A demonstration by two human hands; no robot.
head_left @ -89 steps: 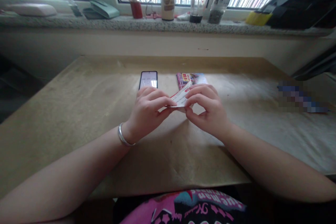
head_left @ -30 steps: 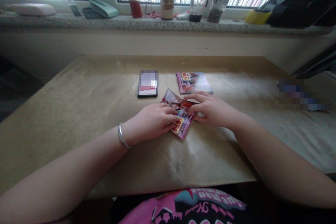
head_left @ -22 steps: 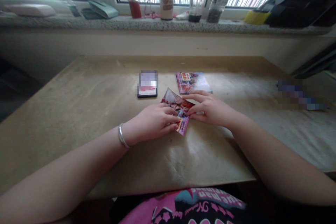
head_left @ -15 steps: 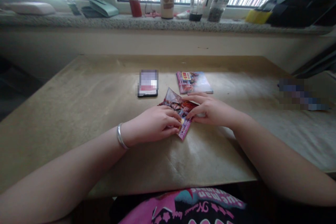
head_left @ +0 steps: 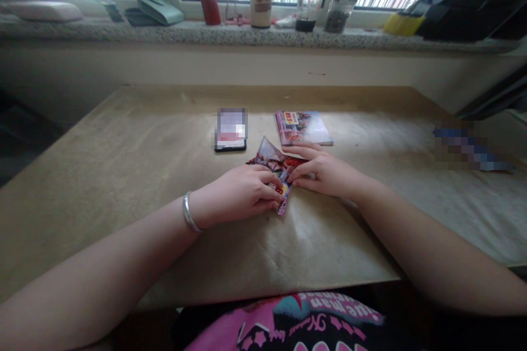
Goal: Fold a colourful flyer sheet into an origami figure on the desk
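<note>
A folded sheet of glossy printed paper (head_left: 276, 163), in red, purple and pink with pointed corners, lies on the table in front of me. My left hand (head_left: 251, 192) is over its left and lower part, with curled fingers pressing and holding it. From the right, my right hand (head_left: 319, 170) pinches the paper's edge with thumb and fingers, its index finger stretched along the upper edge. The fingers hide parts of the folds. The grey point of the paper sticks up between the hands, and a narrow pink tip points down toward me.
Beyond the hands are a phone (head_left: 231, 130) with a blurred screen and a stack of printed leaflets (head_left: 303, 128). A blurred bluish object (head_left: 471, 148) lies at the table's right. Bottles and cases stand on the stone windowsill (head_left: 230, 36) behind the table (head_left: 123, 175).
My right fingers have shifted slightly left with the paper's right edge. The lower pink part now looks narrower, and more of the yellow print shows. My left hand has hardly moved.
</note>
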